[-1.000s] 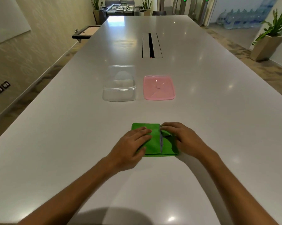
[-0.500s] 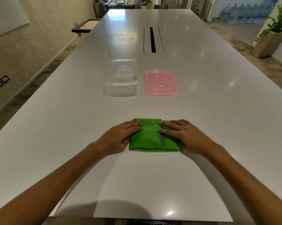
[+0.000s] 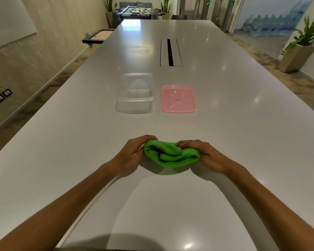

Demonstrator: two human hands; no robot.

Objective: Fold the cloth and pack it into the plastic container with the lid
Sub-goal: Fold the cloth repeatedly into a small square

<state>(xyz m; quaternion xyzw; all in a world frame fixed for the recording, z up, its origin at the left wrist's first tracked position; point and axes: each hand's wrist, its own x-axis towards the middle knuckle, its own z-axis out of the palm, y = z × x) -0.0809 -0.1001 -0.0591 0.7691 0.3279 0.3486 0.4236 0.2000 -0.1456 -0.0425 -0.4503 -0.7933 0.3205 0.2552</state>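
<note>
While the cloth (image 3: 171,155) hides their tips, both hands' fingers (image 3: 149,137) clamp its ends.

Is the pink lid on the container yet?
No, the pink lid lies flat on the table, right of the open clear container.
</note>
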